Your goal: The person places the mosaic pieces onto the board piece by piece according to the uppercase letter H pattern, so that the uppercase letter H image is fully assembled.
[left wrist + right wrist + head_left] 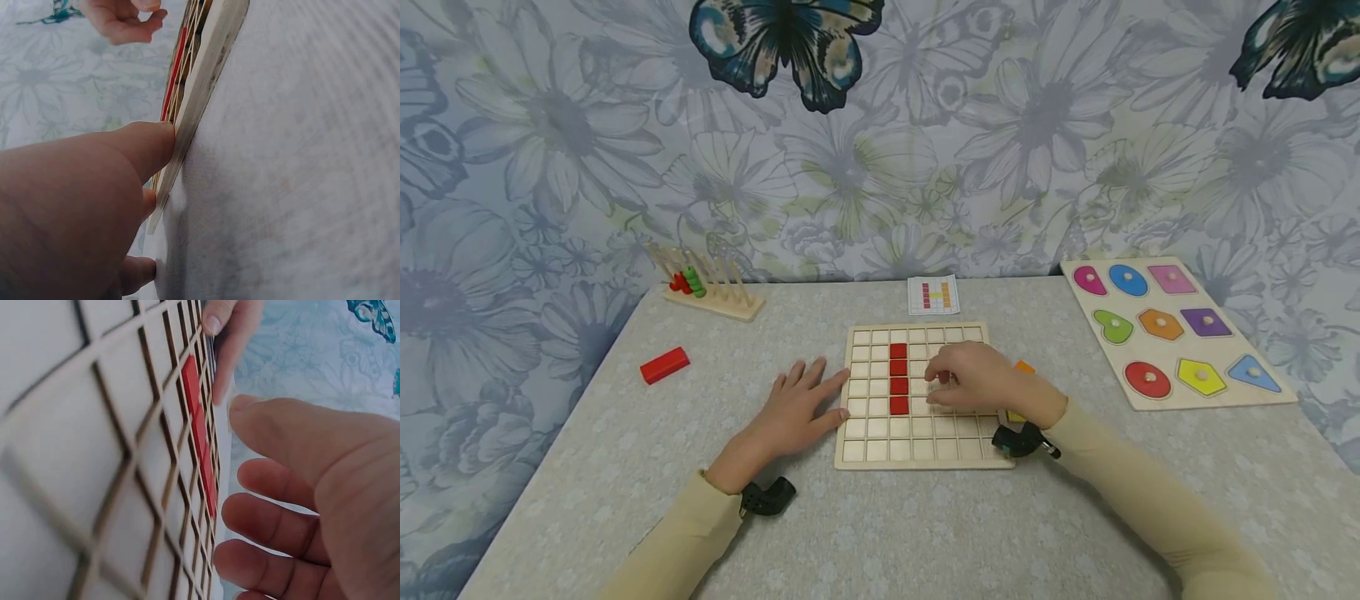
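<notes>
A wooden grid board (925,455) lies flat in the middle of the table. Four-sided red tiles (898,386) fill a vertical run of its cells, left of centre. My left hand (793,408) lies with spread fingers at the board's left side; its thumb and index fingertip touch the edge, as the thumb (153,147) in the left wrist view confirms. Over the board's right half hovers my right hand (981,379), fingers loosely bent. In the right wrist view a gap separates thumb (281,428) and fingers, with nothing held. Orange (1024,367) and yellow (1015,416) pieces are partly hidden behind the right hand.
Behind the board lies a pattern card (933,295). A red block (664,365) rests at left, near a pegged wooden stand (715,302) with red and green pieces. A shape puzzle board (1157,354) occupies the right side. A patterned wall (880,200) borders the table's back.
</notes>
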`<act>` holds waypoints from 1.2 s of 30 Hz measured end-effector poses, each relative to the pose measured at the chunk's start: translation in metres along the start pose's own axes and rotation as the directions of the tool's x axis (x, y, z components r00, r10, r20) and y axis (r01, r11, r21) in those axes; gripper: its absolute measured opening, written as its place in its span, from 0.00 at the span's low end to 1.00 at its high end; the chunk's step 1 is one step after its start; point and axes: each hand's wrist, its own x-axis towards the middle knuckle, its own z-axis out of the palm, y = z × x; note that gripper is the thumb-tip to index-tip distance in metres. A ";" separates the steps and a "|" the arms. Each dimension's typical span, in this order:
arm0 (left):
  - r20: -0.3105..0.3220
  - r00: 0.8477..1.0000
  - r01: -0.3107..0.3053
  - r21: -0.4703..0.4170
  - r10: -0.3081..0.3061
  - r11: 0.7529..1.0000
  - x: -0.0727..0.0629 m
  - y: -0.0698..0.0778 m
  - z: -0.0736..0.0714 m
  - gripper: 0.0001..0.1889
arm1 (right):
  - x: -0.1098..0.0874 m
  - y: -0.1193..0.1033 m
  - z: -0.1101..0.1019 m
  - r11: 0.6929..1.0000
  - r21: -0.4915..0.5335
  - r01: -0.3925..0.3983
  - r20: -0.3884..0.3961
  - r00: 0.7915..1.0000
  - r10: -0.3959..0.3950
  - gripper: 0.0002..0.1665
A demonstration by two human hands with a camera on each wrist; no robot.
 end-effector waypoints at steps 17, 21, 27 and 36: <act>0.013 1.000 0.009 -0.003 -0.009 1.000 -0.001 -0.002 0.001 0.33 | -0.082 0.036 -0.023 0.969 -0.034 -0.246 -0.025 0.969 0.245 0.13; 0.006 1.000 -0.005 -0.002 0.005 1.000 -0.001 -0.001 0.001 0.33 | -0.103 0.041 -0.023 0.961 -0.018 -0.276 -0.026 0.961 0.275 0.12; -0.003 1.000 -0.012 -0.004 0.012 1.000 -0.001 0.000 -0.001 0.33 | -0.129 0.045 -0.021 0.947 0.007 -0.322 -0.018 0.946 0.322 0.14; -0.005 1.000 -0.017 -0.008 0.017 1.000 -0.001 0.002 -0.001 0.33 | -0.149 0.051 -0.015 0.938 -0.020 -0.346 -0.046 0.938 0.344 0.13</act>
